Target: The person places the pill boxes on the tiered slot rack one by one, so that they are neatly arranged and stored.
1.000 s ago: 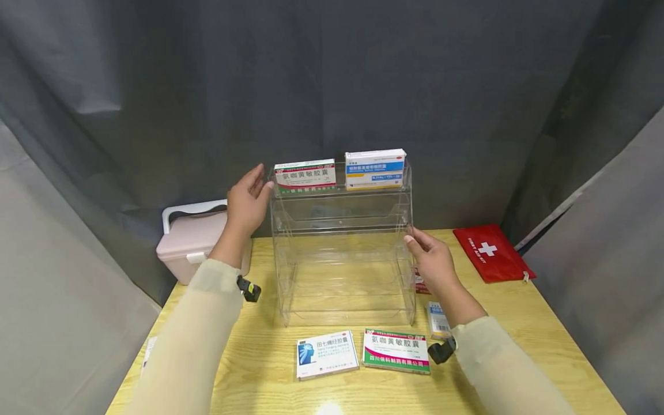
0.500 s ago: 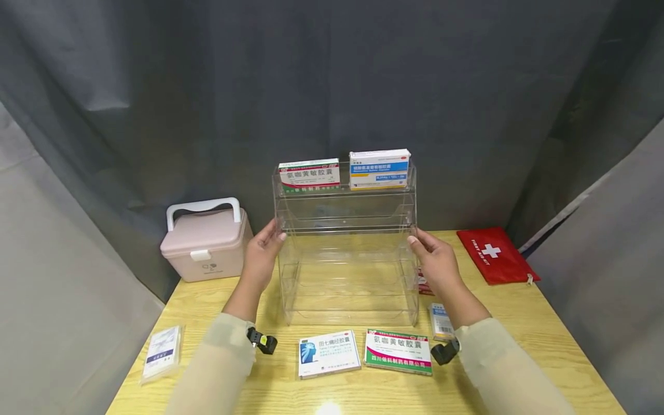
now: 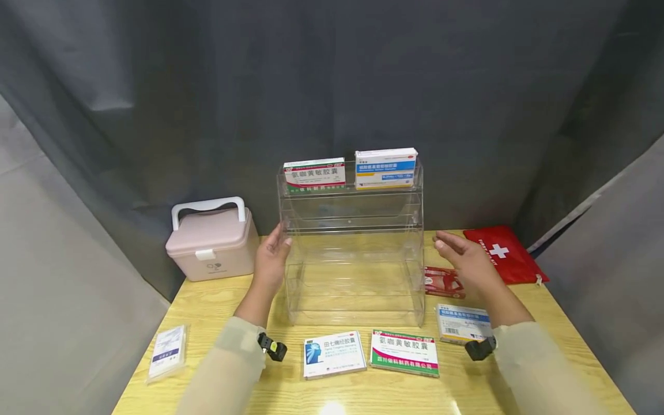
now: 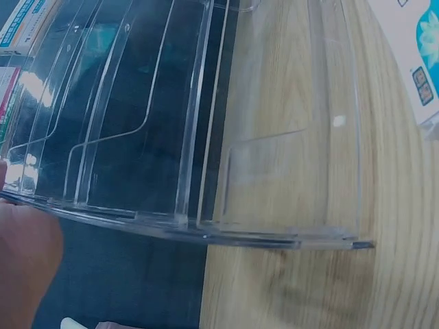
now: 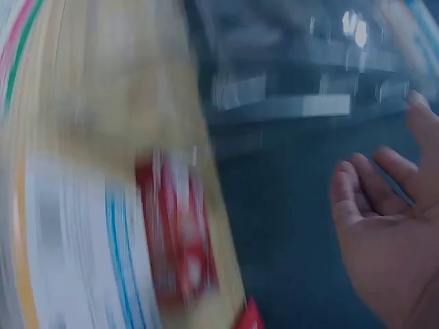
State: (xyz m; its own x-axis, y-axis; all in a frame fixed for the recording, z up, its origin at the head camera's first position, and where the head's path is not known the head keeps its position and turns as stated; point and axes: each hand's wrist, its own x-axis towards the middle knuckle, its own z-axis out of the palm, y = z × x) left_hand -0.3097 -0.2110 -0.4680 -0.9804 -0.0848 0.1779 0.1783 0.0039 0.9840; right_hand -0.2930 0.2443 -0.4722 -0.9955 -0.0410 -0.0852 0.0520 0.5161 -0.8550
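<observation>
Clear rack (image 3: 355,317) stands upright on table, the thing being handled. Left hand (image 3: 270,262) grips its left side edge, thumb in front, fingers behind. Right hand (image 3: 469,259) is just off its right side, fingers loosely bent, holding nothing. On the rack's top tier: upright green-white box (image 3: 314,175) at left, upright blue-white box (image 3: 385,169) at right. Right of the rack: red box (image 3: 444,282) and, nearer the person, flat blue-white box (image 3: 463,323). In front of the rack: face-up white box (image 3: 334,355) and flat green-white box (image 3: 404,353).

Risks, my judgement: load is all up top, so a one-sided tug could skew or tip the rack; a jolt could topple the two upper boxes; a low right-hand swing could knock the red box.
</observation>
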